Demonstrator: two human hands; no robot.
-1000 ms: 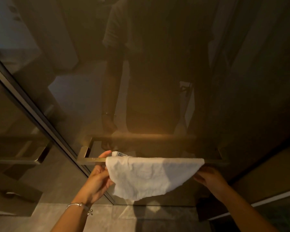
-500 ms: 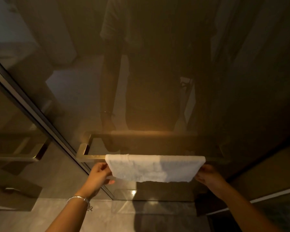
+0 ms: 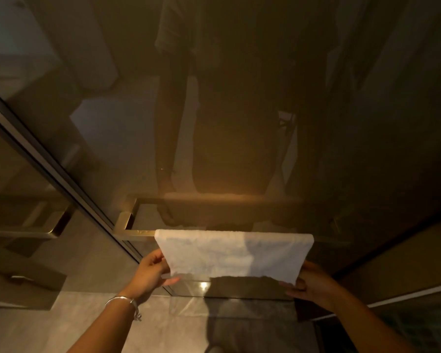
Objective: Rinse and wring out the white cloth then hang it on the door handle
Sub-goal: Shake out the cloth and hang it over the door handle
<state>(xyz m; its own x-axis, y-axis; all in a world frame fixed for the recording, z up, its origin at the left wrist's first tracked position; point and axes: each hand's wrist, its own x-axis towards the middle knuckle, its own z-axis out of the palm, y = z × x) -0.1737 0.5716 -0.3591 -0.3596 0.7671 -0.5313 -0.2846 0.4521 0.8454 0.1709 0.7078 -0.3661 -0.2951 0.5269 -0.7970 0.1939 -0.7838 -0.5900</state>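
- Hanging folded over the door handle (image 3: 135,231), the white cloth (image 3: 233,253) lay spread along the bar. Its top fold was on the metal and its lower edge hung free above the floor (image 3: 163,324).
- I had the left hand (image 3: 150,272) pinching the cloth's lower left corner, fingers curled at the edge. The right hand (image 3: 313,284) gripped the lower right corner the same way.
- A short bare stretch of bar showed between the cloth's left edge and the handle's bracket. The right end was lost in shadow, and I could not tell where it stopped.
- Between the bar and the glass door (image 3: 239,123) I saw a narrow gap along that bare stretch.
- Just left of the handle a dark frame strip (image 3: 49,159) ran diagonally. A second handle (image 3: 23,234) sat beyond it, well apart from both hands.
- A bracelet (image 3: 124,300) circled the left wrist.
- The glass gave back a dim reflection of a standing person.
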